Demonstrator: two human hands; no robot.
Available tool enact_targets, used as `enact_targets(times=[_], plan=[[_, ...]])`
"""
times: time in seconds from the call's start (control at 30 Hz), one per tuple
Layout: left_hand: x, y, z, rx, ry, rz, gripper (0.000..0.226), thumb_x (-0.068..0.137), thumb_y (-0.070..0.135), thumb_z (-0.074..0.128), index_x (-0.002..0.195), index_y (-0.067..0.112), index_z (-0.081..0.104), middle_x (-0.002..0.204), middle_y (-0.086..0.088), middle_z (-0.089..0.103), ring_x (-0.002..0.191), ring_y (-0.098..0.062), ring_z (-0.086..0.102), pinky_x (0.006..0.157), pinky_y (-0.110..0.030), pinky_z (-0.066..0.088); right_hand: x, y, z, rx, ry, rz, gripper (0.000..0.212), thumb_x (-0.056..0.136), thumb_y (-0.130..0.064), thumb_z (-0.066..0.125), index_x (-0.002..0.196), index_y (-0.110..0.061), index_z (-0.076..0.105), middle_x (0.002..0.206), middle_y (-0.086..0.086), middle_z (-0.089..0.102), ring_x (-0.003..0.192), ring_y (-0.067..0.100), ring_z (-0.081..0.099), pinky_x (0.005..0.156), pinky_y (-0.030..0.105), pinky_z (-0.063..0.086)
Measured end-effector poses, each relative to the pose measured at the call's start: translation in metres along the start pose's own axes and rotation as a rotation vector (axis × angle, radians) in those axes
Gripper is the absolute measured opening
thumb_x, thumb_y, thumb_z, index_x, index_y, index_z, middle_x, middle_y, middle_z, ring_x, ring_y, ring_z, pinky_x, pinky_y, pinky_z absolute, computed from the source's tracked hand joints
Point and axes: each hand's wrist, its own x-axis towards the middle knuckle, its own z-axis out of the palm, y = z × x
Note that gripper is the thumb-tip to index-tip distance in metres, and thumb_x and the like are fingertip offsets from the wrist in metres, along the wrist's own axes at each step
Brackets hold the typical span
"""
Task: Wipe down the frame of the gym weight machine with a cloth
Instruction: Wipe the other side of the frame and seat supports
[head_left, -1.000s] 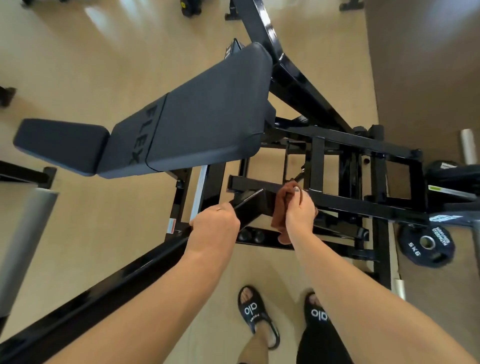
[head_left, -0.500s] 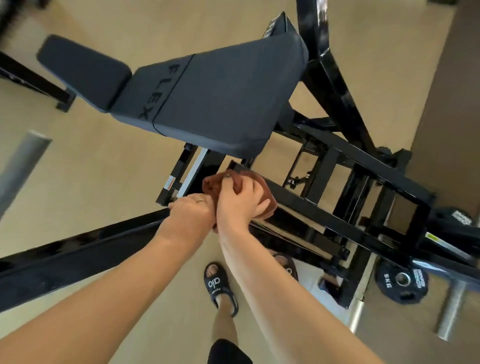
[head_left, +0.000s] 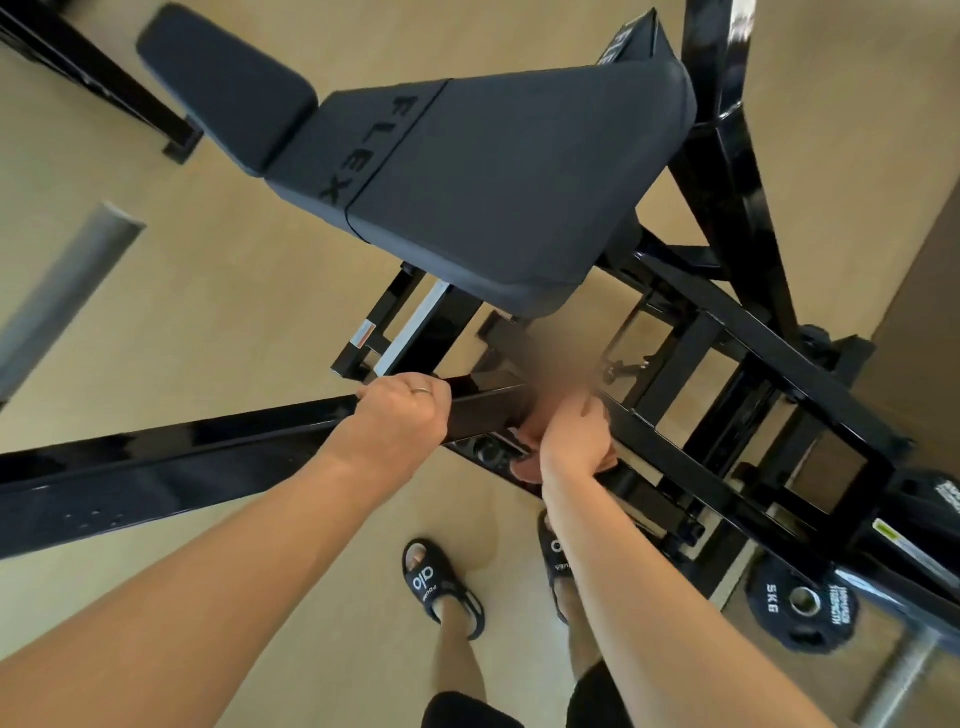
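Observation:
The black steel frame (head_left: 737, 332) of the weight machine fills the middle and right of the head view, under a dark padded bench (head_left: 483, 171) marked FLEX. My left hand (head_left: 400, 415) grips the end of a long black bar (head_left: 156, 467) that runs off to the left. My right hand (head_left: 574, 441) holds a brown cloth (head_left: 524, 470) low against the frame just right of that bar's end. Only a small edge of the cloth shows under my fingers.
A 5 kg weight plate (head_left: 802, 605) lies on the beige floor at lower right, by a grey roller. Another grey roller (head_left: 67, 291) sits at the left. A second black frame (head_left: 98, 78) crosses the top left. My sandalled feet (head_left: 441, 587) stand below the frame.
My right hand has moved the cloth down from the top of the crossbar to a lower part of the frame. The view has shifted left and closer. My left hand keeps its grip on the bar.

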Motion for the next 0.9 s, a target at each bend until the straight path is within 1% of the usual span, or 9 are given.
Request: enact_targets(times=[0.13, 0.2, 0.23, 0.3, 0.4, 0.5, 0.63, 0.77, 0.9], plan=[[-0.001, -0.002, 0.001, 0.0, 0.008, 0.016, 0.037, 0.077, 0.029, 0.077, 0.101, 0.001, 0.071, 0.08, -0.014, 0.07, 0.061, -0.025, 0.069, 0.052, -0.028, 0.056, 0.03, 0.036, -0.022, -0.08, -0.061, 0.161, 0.043, 0.111, -0.041, 0.034, 0.143, -0.019, 0.052, 0.135, 0.012, 0.058, 0.13, 0.029, 0.054, 0.114, 0.051, 0.037], [0.0, -0.002, 0.002, -0.012, 0.018, 0.009, 0.036, 0.077, 0.027, 0.076, 0.1, 0.0, 0.07, 0.079, -0.016, 0.069, 0.059, -0.026, 0.068, 0.05, -0.028, 0.055, 0.032, 0.033, -0.033, -0.003, -0.115, 0.226, 0.044, 0.107, -0.037, 0.048, 0.145, -0.015, 0.05, 0.12, 0.011, 0.061, 0.109, 0.018, 0.065, 0.094, 0.039, 0.051], [0.001, -0.003, 0.003, -0.009, 0.018, 0.006, 0.036, 0.078, 0.026, 0.076, 0.101, -0.001, 0.069, 0.08, -0.016, 0.069, 0.059, -0.026, 0.068, 0.05, -0.028, 0.054, 0.037, 0.031, -0.035, -0.055, -0.195, 0.259, 0.056, 0.101, -0.036, 0.063, 0.149, -0.015, 0.044, 0.128, 0.012, 0.058, 0.11, 0.019, 0.064, 0.093, 0.036, 0.052], [0.002, -0.002, 0.004, 0.0, -0.002, 0.009, 0.036, 0.08, 0.026, 0.075, 0.103, -0.001, 0.069, 0.082, -0.016, 0.069, 0.061, -0.025, 0.069, 0.051, -0.028, 0.055, 0.041, 0.021, -0.032, -0.222, -0.258, 0.384, 0.096, 0.079, -0.034, 0.087, 0.156, -0.022, 0.031, 0.148, 0.013, 0.043, 0.135, 0.033, 0.046, 0.112, 0.046, 0.042], [0.0, 0.0, 0.003, 0.008, 0.002, -0.024, 0.036, 0.075, 0.027, 0.078, 0.101, 0.003, 0.072, 0.079, -0.013, 0.07, 0.058, -0.024, 0.068, 0.048, -0.025, 0.051, 0.037, 0.009, -0.021, -0.101, -0.228, 0.439, 0.077, 0.079, -0.03, 0.085, 0.145, -0.016, 0.047, 0.142, 0.021, 0.048, 0.129, 0.047, 0.049, 0.113, 0.056, 0.042], [0.002, 0.002, -0.001, 0.05, -0.016, -0.037, 0.04, 0.071, 0.031, 0.082, 0.1, 0.005, 0.073, 0.079, -0.012, 0.07, 0.06, -0.023, 0.07, 0.05, -0.027, 0.054, 0.003, -0.008, -0.012, 0.336, -0.261, 0.364, 0.041, 0.099, -0.031, 0.058, 0.131, -0.007, 0.059, 0.132, 0.04, 0.048, 0.119, 0.065, 0.044, 0.095, 0.066, 0.051], [-0.003, 0.001, -0.009, 0.024, -0.079, -0.036, 0.043, 0.073, 0.035, 0.082, 0.105, 0.008, 0.074, 0.085, -0.008, 0.072, 0.065, -0.022, 0.071, 0.055, -0.028, 0.057, -0.041, -0.037, 0.015, 0.09, -0.013, 0.052, 0.038, 0.108, -0.041, 0.04, 0.142, -0.026, 0.052, 0.154, 0.008, 0.043, 0.146, 0.036, 0.029, 0.122, 0.06, 0.02], [-0.002, -0.008, -0.021, -0.049, -0.075, 0.086, 0.037, 0.098, 0.017, 0.062, 0.127, -0.003, 0.055, 0.114, -0.016, 0.065, 0.097, -0.029, 0.071, 0.077, -0.034, 0.061, -0.088, -0.041, 0.025, -0.084, -0.064, -0.309, 0.038, 0.109, -0.042, 0.039, 0.143, -0.03, 0.052, 0.164, 0.001, 0.022, 0.153, 0.033, 0.006, 0.124, 0.056, 0.019], [-0.034, -0.034, -0.02, -0.364, -0.038, -0.072, 0.061, 0.095, 0.048, 0.062, 0.136, 0.006, 0.045, 0.123, -0.008, 0.063, 0.106, -0.023, 0.064, 0.084, -0.033, 0.05, -0.11, -0.04, 0.038, -0.066, -0.088, -0.403, 0.04, 0.109, -0.044, 0.035, 0.142, -0.03, 0.053, 0.164, -0.002, 0.021, 0.155, 0.031, -0.003, 0.127, 0.055, 0.007]])
